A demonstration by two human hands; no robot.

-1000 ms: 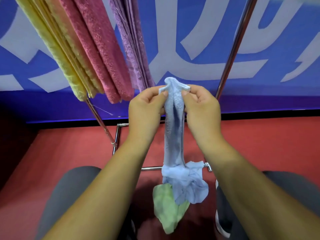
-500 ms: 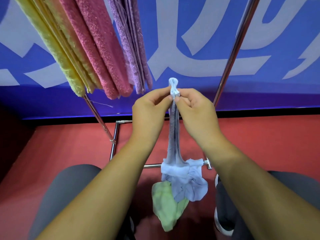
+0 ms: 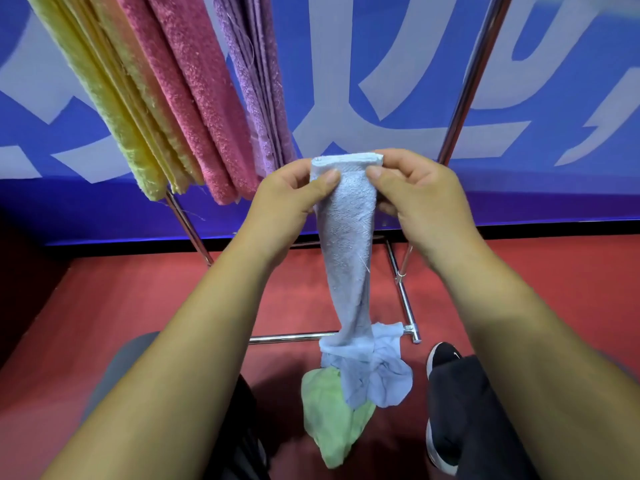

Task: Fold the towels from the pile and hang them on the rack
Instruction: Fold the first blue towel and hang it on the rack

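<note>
Up and to the left of the left hand (image 3: 287, 202), a folded yellow terry towel (image 3: 114, 109) hangs on the chrome tube rack (image 3: 188, 226). A folded pink terry towel (image 3: 194, 98) hangs just beside it. Next comes a folded purple towel (image 3: 256, 81), whose lower edge ends just above that hand's knuckles.

The left hand pinches the top left corner of a pale blue woven towel (image 3: 346, 237) between thumb and curled fingers. The hemmed top edge runs straight between the two hands. The narrow length hangs down from them to the red floor (image 3: 104, 323), where the lower end lies bunched across the rack's base bar (image 3: 294, 337). Below the hands, a crumpled light green towel (image 3: 329, 417) lies on the floor, touching that bunched end.

The right hand (image 3: 422, 202) pinches the top right corner the same way, near the left hand but apart from it. Above it a slanted upright (image 3: 465, 88) of the rack rises past a blue wall (image 3: 571, 188) with white lettering. Below the right forearm sits a black shoe (image 3: 441, 356).
</note>
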